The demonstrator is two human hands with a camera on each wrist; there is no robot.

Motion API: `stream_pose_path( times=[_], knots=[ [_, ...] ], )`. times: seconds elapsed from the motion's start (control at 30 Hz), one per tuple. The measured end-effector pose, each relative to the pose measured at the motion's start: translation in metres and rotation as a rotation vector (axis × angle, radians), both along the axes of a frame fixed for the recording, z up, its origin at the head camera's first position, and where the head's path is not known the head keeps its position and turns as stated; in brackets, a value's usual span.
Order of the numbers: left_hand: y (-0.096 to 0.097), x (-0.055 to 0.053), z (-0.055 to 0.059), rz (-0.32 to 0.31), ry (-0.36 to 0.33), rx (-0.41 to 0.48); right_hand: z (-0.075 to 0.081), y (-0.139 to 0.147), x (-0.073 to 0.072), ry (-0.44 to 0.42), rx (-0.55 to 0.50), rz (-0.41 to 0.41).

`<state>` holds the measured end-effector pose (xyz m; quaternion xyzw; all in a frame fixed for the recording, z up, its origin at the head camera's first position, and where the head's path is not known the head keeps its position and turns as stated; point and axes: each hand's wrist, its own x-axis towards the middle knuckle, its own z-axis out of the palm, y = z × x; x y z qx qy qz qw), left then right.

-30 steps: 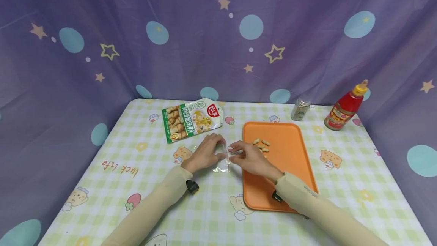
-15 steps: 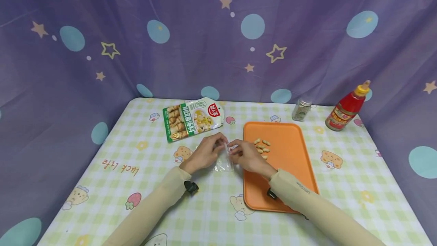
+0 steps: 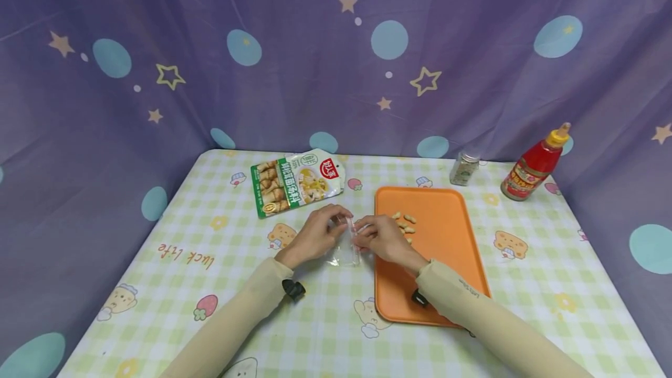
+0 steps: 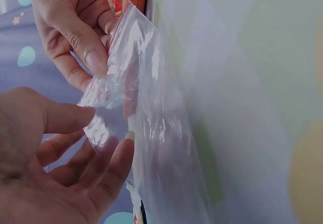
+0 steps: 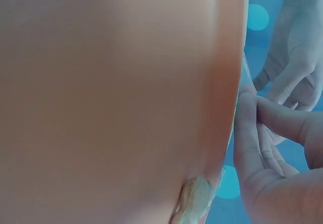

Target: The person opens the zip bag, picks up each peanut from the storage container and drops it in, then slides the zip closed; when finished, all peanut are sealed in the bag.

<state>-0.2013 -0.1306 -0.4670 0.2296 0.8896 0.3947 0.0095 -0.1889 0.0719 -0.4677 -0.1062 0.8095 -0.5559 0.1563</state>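
Observation:
A clear zip bag (image 3: 343, 254) with a red line along its mouth lies between my two hands, left of the orange tray. My left hand (image 3: 317, 234) pinches the bag near its mouth; in the left wrist view its thumb and fingers (image 4: 118, 168) are at the edge of the plastic. My right hand (image 3: 387, 240), reaching across the tray, pinches the same mouth edge, its thumb (image 4: 96, 62) pressed on the film by the red line. Several unshelled peanuts (image 3: 409, 230) lie on the tray, partly hidden behind the right hand.
The orange tray (image 3: 441, 249) lies under my right forearm. Behind the hands is a green and white food packet (image 3: 299, 182). A small spice jar (image 3: 464, 169) and a red sauce bottle (image 3: 534, 165) stand at the back right. A checked cloth (image 3: 252, 284) covers the table.
The right hand has moved slightly left to the bag's mouth, and its fingers have closed on the edge. The bag's mouth edge has shifted a little to the right. The left hand has barely moved.

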Motion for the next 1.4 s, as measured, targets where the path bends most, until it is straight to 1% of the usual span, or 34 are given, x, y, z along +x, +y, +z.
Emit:
stream_pose_path(
  times=[0.07, 0.17, 0.27, 0.33, 0.4, 0.53, 0.67, 0.83, 1.0, 1.1, 1.23, 1.4],
  knots=[
    [0.000, 0.001, 0.000, 0.018, 0.036, 0.005, 0.000, 0.001, 0.000, -0.009, -0.015, -0.004],
    [-0.001, 0.003, 0.002, 0.061, 0.090, 0.028, 0.000, 0.003, 0.000, -0.015, -0.020, -0.014],
    [0.000, 0.006, 0.004, 0.108, 0.112, 0.061, 0.000, 0.005, 0.000, -0.023, -0.021, -0.029],
    [0.001, 0.009, 0.005, 0.128, 0.098, 0.082, 0.000, 0.005, 0.000, -0.031, -0.025, -0.035],
    [0.002, 0.011, 0.006, 0.136, 0.063, 0.093, 0.000, 0.005, 0.000, -0.034, -0.030, -0.036],
    [0.005, 0.016, 0.006, 0.127, -0.020, 0.106, 0.001, 0.004, 0.000, -0.034, -0.039, -0.040],
    [0.007, 0.020, 0.006, 0.125, -0.065, 0.110, 0.001, 0.004, 0.000, -0.021, -0.044, -0.042],
    [0.009, 0.021, 0.004, 0.128, -0.096, 0.121, 0.000, 0.003, 0.001, -0.001, -0.037, -0.035],
    [0.011, 0.022, 0.005, 0.116, -0.124, 0.158, 0.001, 0.002, 0.002, -0.005, -0.055, -0.027],
    [0.011, 0.022, 0.006, 0.111, -0.127, 0.169, 0.002, 0.001, 0.003, -0.013, -0.067, -0.029],
    [0.010, 0.022, 0.007, 0.125, -0.124, 0.169, 0.004, 0.000, 0.004, -0.017, -0.068, -0.032],
    [0.008, 0.021, 0.007, 0.166, -0.137, 0.190, 0.004, 0.002, 0.005, 0.018, -0.042, -0.023]
  ],
)
